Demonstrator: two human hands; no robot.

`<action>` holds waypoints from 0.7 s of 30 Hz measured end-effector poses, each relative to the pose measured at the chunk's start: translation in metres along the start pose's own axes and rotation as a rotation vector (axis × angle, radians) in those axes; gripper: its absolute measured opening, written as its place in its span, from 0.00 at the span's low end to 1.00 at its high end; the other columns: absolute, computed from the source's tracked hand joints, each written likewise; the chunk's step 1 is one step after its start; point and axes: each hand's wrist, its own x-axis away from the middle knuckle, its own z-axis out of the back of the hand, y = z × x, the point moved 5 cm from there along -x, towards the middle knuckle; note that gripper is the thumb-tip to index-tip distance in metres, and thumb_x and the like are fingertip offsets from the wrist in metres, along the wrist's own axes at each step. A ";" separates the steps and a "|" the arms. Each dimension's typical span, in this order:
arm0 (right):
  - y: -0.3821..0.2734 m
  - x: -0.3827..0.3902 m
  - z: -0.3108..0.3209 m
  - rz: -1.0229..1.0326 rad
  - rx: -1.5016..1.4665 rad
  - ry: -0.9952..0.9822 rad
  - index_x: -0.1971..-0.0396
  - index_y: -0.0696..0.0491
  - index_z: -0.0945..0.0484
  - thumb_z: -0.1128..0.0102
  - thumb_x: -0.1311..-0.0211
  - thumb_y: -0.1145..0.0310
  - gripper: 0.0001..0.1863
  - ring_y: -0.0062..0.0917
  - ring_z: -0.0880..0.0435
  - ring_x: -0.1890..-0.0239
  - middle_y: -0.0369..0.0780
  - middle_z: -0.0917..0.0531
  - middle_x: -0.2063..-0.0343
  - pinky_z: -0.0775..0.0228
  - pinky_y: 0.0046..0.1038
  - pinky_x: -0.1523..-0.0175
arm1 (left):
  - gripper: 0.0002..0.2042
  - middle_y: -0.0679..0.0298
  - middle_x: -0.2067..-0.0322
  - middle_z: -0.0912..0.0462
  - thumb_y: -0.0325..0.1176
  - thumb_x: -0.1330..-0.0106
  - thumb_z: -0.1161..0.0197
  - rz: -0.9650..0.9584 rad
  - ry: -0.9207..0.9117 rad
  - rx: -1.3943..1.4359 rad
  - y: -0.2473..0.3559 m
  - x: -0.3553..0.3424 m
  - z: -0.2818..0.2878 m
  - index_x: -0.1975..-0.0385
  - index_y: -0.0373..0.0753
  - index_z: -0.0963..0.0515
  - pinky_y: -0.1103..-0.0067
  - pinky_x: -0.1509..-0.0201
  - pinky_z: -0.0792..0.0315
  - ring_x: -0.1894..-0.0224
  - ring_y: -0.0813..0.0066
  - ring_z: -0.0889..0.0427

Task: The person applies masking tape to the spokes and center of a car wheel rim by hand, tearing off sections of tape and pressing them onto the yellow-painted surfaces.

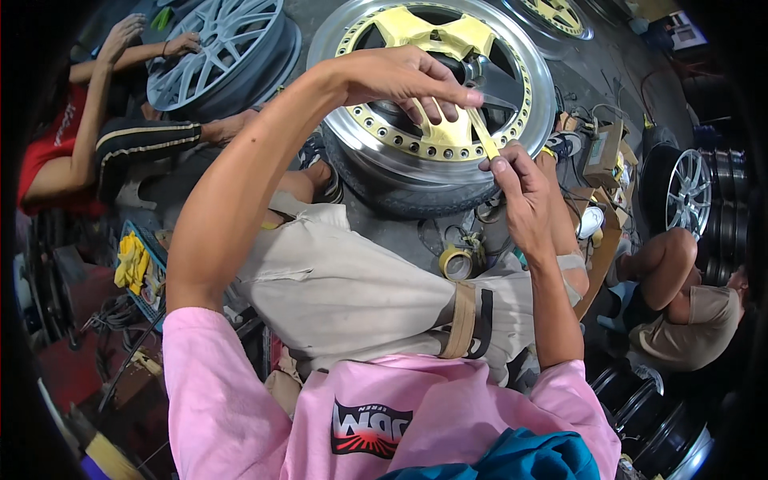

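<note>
One blue basket [149, 309] with yellow gloves [133, 262] at 9 o'clock; grey wheel [214, 52] at 11, a co-worker's hand [182, 43] on it. Left hand [394, 74] at 12, over the yellow-faced wheel [445, 134]: thumb at the tape strip's upper end, other fingers loosely curled; can't tell if it pinches or only touches. Tape roll [456, 262] at 4. Tape strip [485, 138] runs from about 12 toward 1 over the wheel's lower right, one bare grey spoke [502, 86] just above. Right hand [524, 188] at 1, thumb and finger pinching the lower end. Risks, my read: uneven pull could skew or crease the strip; a low-hanging finger could snag it on the rivet ring; dusty skin could kill adhesion. Cardboard box [606, 152] at 2, clear of both hands.
</note>
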 end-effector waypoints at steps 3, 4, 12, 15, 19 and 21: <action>0.004 -0.005 -0.005 -0.001 0.030 -0.032 0.63 0.60 0.20 0.42 0.24 0.66 0.12 0.17 0.28 0.64 0.36 0.23 0.68 0.35 0.23 0.55 | 0.19 0.70 0.67 0.14 0.50 0.34 0.26 -0.049 -0.021 0.026 -0.004 -0.003 0.005 0.59 0.38 0.13 0.85 0.62 0.27 0.67 0.86 0.20; 0.005 -0.007 -0.007 -0.003 0.058 -0.045 0.63 0.61 0.20 0.41 0.24 0.66 0.12 0.17 0.28 0.65 0.36 0.23 0.69 0.34 0.23 0.56 | 0.18 0.70 0.69 0.15 0.48 0.35 0.25 -0.100 -0.027 0.018 -0.004 -0.003 0.007 0.61 0.38 0.13 0.85 0.64 0.28 0.68 0.86 0.20; -0.020 -0.061 -0.037 0.255 0.523 -0.029 0.50 0.58 0.17 0.34 0.32 0.68 0.15 0.39 0.17 0.63 0.47 0.15 0.64 0.26 0.35 0.55 | 0.14 0.70 0.74 0.18 0.43 0.33 0.26 0.009 0.330 -0.168 -0.066 0.008 0.061 0.68 0.37 0.14 0.83 0.69 0.29 0.72 0.85 0.23; -0.023 -0.077 -0.064 0.561 0.569 0.019 0.49 0.57 0.18 0.35 0.32 0.67 0.15 0.45 0.14 0.61 0.48 0.15 0.67 0.22 0.45 0.54 | 0.14 0.69 0.75 0.17 0.43 0.33 0.26 0.092 0.367 -0.184 -0.090 0.014 0.077 0.67 0.37 0.14 0.83 0.70 0.29 0.73 0.84 0.22; -0.016 -0.087 -0.097 0.382 0.892 -0.272 0.64 0.57 0.17 0.39 0.36 0.71 0.06 0.47 0.12 0.68 0.50 0.14 0.69 0.20 0.44 0.61 | 0.12 0.64 0.76 0.15 0.39 0.38 0.24 0.098 0.455 -0.312 -0.128 0.017 0.091 0.70 0.35 0.13 0.78 0.67 0.25 0.74 0.78 0.19; -0.014 -0.089 -0.110 0.398 0.958 -0.324 0.66 0.57 0.16 0.39 0.38 0.71 0.06 0.45 0.12 0.69 0.50 0.14 0.71 0.20 0.43 0.61 | 0.11 0.57 0.74 0.12 0.38 0.44 0.24 0.084 0.463 -0.493 -0.134 0.017 0.091 0.70 0.35 0.12 0.70 0.61 0.21 0.71 0.66 0.13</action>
